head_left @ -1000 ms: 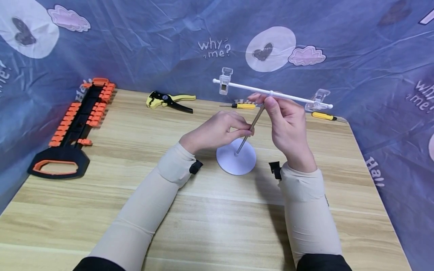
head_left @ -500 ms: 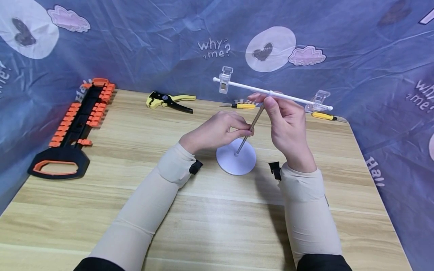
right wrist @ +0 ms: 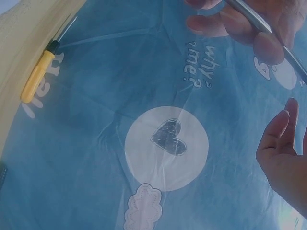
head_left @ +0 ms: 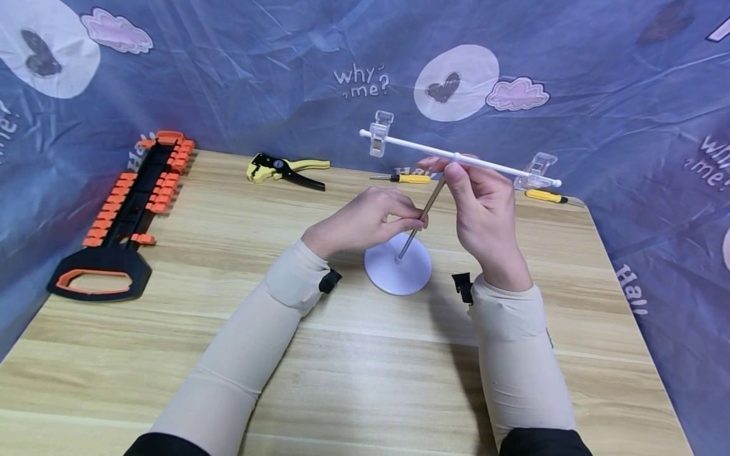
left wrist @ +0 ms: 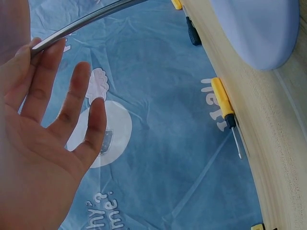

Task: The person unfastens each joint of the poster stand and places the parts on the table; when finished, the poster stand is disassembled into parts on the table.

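Note:
A small stand has a round white base [head_left: 393, 275], a slim metal rod [head_left: 415, 237] and a white crossbar [head_left: 424, 149] on top. The base rests on the table and the rod leans to the right. Clear plastic clips sit near both crossbar ends, a left clip [head_left: 379, 134] and a right clip [head_left: 536, 172]. My left hand [head_left: 373, 218] pinches the rod at mid-height between thumb and fingers. Higher up, my right hand [head_left: 485, 212] grips the joint of rod and crossbar, thumb in front. In the left wrist view the metal rod [left wrist: 86, 21] lies between thumb and fingers, the other fingers loosely spread.
On the wooden table [head_left: 342, 367], a black rack with orange clips [head_left: 137, 196] lies at the left. Yellow-black wire strippers [head_left: 285, 171], one screwdriver [head_left: 410, 179] and another screwdriver [head_left: 547, 196] lie along the back edge. A blue printed curtain [head_left: 256, 76] hangs behind.
The left end of the crossbar has tipped up very slightly. Both hands keep their hold in the same places, and the base has stayed put.

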Tool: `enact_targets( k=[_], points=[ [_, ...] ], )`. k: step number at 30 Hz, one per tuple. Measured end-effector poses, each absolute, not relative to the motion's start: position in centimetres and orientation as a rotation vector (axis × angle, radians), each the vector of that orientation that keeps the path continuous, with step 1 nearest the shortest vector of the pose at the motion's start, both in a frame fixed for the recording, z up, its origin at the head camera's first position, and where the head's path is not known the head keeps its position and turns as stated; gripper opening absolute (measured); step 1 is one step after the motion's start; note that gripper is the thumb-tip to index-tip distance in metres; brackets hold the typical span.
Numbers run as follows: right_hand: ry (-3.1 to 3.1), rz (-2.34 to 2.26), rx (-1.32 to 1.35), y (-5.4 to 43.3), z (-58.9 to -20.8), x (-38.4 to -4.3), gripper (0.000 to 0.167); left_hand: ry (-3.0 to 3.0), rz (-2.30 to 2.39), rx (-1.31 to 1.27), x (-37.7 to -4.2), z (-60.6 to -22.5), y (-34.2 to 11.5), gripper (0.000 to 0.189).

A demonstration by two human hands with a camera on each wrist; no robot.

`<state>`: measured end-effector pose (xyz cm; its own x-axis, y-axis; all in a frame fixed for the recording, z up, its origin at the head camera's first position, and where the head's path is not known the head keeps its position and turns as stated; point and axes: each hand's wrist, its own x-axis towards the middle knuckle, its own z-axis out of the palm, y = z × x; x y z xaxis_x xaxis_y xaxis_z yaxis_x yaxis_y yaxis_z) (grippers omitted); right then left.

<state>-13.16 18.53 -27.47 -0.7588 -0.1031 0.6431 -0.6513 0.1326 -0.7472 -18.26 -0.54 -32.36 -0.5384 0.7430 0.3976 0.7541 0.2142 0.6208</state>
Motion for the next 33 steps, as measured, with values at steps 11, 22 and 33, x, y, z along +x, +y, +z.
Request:
enact_targets(
  k=[11,22,33],
  points=[
    [-1.985,1.653,0.711,18.42,-27.49,-13.11,0.032,-2.443,-1.263,-1.496,-18.21,-32.26,-0.53,0.016],
    [-1.983,1.658,0.709,18.37,-27.48,-13.07,0.032,-2.463,-1.256,-1.493,-18.27,-32.29,-0.52,0.017],
    [-1.949,1.681,0.692,18.00,-27.31,-12.93,0.027,-2.462,-1.283,-1.503,-18.32,-32.26,-0.50,0.017]
  ],
)
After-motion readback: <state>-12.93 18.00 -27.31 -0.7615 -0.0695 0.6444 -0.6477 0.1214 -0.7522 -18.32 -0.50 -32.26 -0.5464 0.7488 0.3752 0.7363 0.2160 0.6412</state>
